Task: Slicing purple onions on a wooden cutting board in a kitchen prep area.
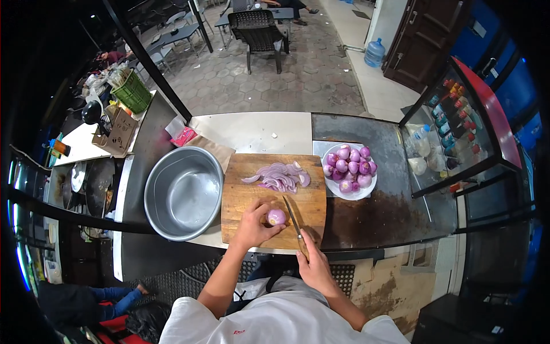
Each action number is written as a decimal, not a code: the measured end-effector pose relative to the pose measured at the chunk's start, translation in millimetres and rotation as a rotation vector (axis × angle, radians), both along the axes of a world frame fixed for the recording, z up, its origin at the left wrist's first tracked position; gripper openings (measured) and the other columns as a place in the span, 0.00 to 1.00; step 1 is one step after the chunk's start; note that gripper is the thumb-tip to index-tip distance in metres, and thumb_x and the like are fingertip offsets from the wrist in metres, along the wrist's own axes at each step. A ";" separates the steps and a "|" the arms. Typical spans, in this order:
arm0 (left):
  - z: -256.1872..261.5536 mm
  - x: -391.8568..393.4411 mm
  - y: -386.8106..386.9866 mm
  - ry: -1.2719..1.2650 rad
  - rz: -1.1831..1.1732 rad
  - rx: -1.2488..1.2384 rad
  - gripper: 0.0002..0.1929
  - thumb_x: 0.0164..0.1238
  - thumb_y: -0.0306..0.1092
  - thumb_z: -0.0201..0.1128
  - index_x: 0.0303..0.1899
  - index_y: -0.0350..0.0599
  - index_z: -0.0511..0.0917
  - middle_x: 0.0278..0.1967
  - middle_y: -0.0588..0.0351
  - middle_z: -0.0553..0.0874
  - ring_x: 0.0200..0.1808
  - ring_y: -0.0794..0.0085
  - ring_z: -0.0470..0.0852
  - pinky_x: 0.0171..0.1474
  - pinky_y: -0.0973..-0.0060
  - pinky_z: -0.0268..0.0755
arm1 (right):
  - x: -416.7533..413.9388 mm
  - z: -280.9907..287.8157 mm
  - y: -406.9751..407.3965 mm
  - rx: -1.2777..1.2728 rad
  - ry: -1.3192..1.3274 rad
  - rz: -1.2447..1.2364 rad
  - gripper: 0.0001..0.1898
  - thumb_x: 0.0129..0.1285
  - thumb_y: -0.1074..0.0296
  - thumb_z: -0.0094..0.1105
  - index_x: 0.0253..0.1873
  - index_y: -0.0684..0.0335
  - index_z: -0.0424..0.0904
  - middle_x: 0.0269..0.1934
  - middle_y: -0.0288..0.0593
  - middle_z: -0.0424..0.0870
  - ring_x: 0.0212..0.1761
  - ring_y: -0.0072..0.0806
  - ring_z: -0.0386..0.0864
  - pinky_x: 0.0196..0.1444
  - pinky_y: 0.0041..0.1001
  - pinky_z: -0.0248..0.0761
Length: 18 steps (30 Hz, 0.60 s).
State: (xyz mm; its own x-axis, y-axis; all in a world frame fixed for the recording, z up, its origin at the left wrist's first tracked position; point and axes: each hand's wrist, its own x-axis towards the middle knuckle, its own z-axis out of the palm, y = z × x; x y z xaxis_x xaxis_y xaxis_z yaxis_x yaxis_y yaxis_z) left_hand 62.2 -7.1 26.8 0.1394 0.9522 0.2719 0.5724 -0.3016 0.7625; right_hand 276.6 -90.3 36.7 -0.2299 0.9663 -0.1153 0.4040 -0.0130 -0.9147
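My left hand holds a peeled red onion against the near part of a wooden cutting board. In my right hand is a knife with a wooden handle; its blade points away from me, just right of the onion and apart from it. Sliced red onion lies in a loose pile on the board's far half. To the right of the board, a white plate is heaped with whole peeled red onions. A large grey basin stands to the left of the board.
Right of the counter stands a glass case holding bottles. At the left are a green plastic basket, a cardboard box and a wok. A pink packet lies behind the basin. Another person's legs show at the lower left.
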 end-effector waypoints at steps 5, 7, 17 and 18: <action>-7.9 -22.8 -2.8 -0.205 -0.082 -0.149 0.23 0.46 0.30 0.81 0.47 0.39 0.86 0.49 0.44 0.88 0.53 0.53 0.88 0.56 0.62 0.80 | -29.2 1.6 -17.7 0.049 -0.052 -0.084 0.31 0.75 0.71 0.53 0.81 0.59 0.58 0.65 0.66 0.77 0.65 0.64 0.76 0.65 0.49 0.73; -14.1 -32.0 -0.6 -0.145 -0.102 0.011 0.22 0.47 0.28 0.81 0.48 0.39 0.86 0.49 0.44 0.87 0.50 0.53 0.89 0.54 0.64 0.82 | -40.1 1.9 -25.1 0.027 -0.076 -0.111 0.31 0.75 0.70 0.53 0.81 0.58 0.58 0.62 0.66 0.79 0.62 0.64 0.78 0.62 0.50 0.75; -33.1 -46.4 -9.2 -0.507 -0.055 -0.139 0.22 0.48 0.24 0.78 0.49 0.40 0.87 0.54 0.43 0.85 0.55 0.53 0.87 0.61 0.65 0.80 | -75.0 -6.9 -36.2 0.118 -0.084 -0.139 0.31 0.77 0.69 0.52 0.81 0.54 0.59 0.52 0.61 0.83 0.51 0.61 0.83 0.54 0.51 0.78; -29.6 -51.1 -6.7 -0.264 -0.108 0.010 0.22 0.48 0.24 0.78 0.50 0.41 0.87 0.55 0.43 0.85 0.55 0.55 0.87 0.58 0.64 0.81 | -73.5 -4.5 -35.8 0.048 -0.083 -0.125 0.30 0.76 0.70 0.53 0.81 0.56 0.60 0.57 0.63 0.82 0.57 0.60 0.82 0.59 0.47 0.77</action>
